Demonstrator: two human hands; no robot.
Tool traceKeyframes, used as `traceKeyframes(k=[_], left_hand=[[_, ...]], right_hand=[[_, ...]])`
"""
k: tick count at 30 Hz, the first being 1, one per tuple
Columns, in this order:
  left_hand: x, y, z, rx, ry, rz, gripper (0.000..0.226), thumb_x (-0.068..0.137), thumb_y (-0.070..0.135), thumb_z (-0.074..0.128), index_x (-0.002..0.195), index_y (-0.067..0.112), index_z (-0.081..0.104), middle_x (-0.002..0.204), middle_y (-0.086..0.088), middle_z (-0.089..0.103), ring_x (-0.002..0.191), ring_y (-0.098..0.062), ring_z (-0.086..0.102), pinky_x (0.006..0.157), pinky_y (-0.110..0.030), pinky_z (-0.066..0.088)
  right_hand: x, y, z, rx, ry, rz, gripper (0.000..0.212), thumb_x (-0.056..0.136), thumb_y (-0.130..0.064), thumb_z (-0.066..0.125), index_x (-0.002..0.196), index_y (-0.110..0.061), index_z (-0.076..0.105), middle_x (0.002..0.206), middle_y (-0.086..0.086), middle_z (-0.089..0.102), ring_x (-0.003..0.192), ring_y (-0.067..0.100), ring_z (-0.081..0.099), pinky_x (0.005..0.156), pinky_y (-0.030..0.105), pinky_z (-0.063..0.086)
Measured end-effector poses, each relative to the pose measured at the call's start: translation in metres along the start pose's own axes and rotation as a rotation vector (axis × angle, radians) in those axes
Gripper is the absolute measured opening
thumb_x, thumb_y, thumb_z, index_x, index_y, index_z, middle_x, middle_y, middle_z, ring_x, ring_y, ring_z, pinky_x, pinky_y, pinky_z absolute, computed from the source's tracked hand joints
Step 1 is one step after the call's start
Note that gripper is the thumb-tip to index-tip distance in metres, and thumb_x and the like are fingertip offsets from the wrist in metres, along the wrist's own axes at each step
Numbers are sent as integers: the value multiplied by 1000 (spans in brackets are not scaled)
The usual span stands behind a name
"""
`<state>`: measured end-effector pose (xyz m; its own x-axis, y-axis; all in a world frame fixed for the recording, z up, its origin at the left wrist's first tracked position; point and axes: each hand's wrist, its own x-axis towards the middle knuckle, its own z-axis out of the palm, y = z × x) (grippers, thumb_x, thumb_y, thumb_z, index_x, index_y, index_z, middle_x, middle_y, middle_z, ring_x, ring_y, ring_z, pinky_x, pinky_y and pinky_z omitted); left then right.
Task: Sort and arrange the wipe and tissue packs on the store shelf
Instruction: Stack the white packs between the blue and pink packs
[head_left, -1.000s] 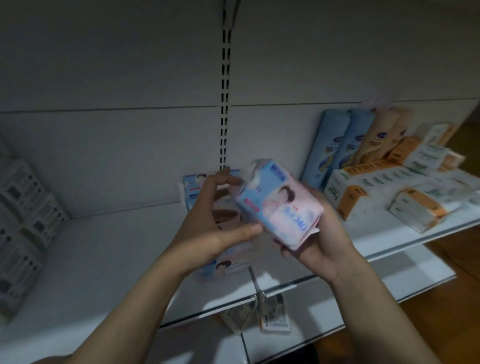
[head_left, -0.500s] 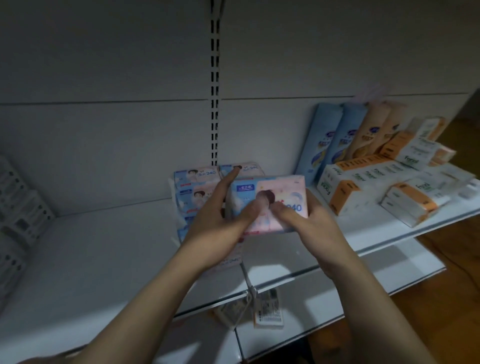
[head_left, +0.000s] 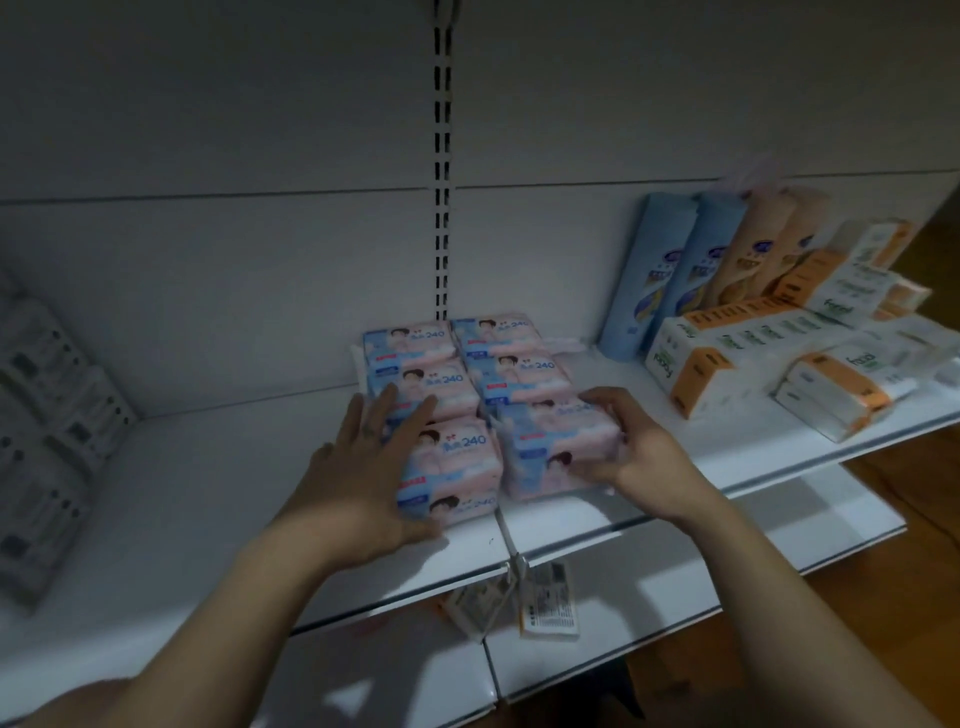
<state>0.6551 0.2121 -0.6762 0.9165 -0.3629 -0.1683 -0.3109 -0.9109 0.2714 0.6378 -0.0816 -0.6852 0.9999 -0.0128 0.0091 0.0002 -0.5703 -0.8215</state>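
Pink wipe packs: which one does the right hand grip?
The front pack of the right column: the right hand curls round its right end. The other five are not gripped.

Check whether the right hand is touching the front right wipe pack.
Touching. The head view shows the right hand gripping the front right wipe pack, with its fingers curled over the pack's right end and no gap between them.

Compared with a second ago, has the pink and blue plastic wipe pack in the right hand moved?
Yes. The pink and blue wipe pack came down from mid-air to the white metal shelf, at the right row's front, with the right hand gripping it.
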Motion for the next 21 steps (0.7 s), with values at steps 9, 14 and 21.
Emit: traceKeyframes(k=[9, 14, 21], left_hand=[[2, 0, 16, -280, 76, -19, 92, 76, 48, 75, 145, 52, 14, 154, 16, -29, 133, -18, 44, 102, -30, 44], [-8, 1, 13, -143, 97, -65, 101, 76, 62, 68, 149, 48, -1, 158, 11, -24, 140, -20, 33, 106, -35, 40], [-87, -30, -23, 50, 342, -57, 89, 79, 69, 57, 152, 35, 17, 160, 3, 19, 142, -18, 27, 111, -33, 31]], right_hand=[[-8, -12, 32, -355, 99, -21, 78, 75, -22, 78, 141, -32, 38, 125, 5, 44, 108, 23, 56, 89, 26, 45], [-19, -23, 36, -415, 122, 30, 95, 72, -41, 77, 149, -33, 22, 151, 12, 22, 134, 30, 36, 107, 37, 39], [-56, -77, 70, -448, 239, -266, 93, 71, -49, 77, 147, -27, 30, 148, 10, 32, 136, 26, 29, 112, 44, 32]])
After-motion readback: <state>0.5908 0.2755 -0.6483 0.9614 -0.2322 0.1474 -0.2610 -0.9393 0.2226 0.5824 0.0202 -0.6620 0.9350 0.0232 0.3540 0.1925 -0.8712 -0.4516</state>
